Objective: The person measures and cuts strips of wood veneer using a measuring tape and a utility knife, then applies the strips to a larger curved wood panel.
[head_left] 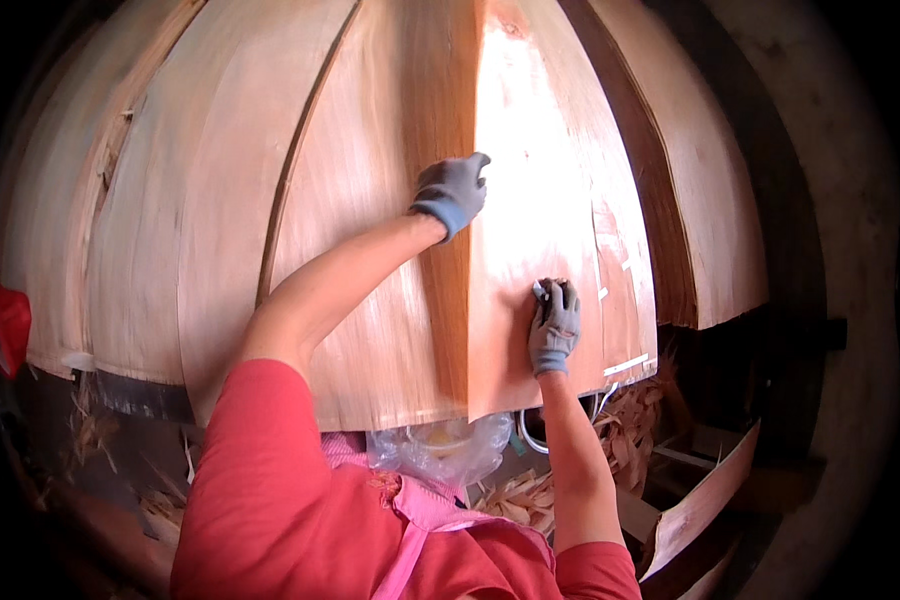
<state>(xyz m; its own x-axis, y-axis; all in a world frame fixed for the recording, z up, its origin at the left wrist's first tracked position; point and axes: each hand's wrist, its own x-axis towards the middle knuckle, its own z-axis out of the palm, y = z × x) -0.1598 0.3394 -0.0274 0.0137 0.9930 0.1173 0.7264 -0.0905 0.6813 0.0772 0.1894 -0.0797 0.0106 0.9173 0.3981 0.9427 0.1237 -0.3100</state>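
Large pale sheets of wood veneer lie side by side in front of me. My left hand (452,195), in a grey glove with a blue cuff, is closed at the left edge of the brightly lit veneer sheet (530,200), its fingers curled over that edge. Darker reddish veneer (448,330) shows along this edge. Lower on the same sheet rests my right hand (555,325), gloved alike. Its fingers are bent around something small, dark and whitish that I cannot make out. White strips (626,366) are stuck near the sheet's lower right corner.
More veneer sheets (240,160) spread to the left, with dark gaps between some. A red item (10,328) sits at the far left. Below the near edge are a clear plastic bag (445,447), veneer scraps (520,497) and a curved wooden board (700,505).
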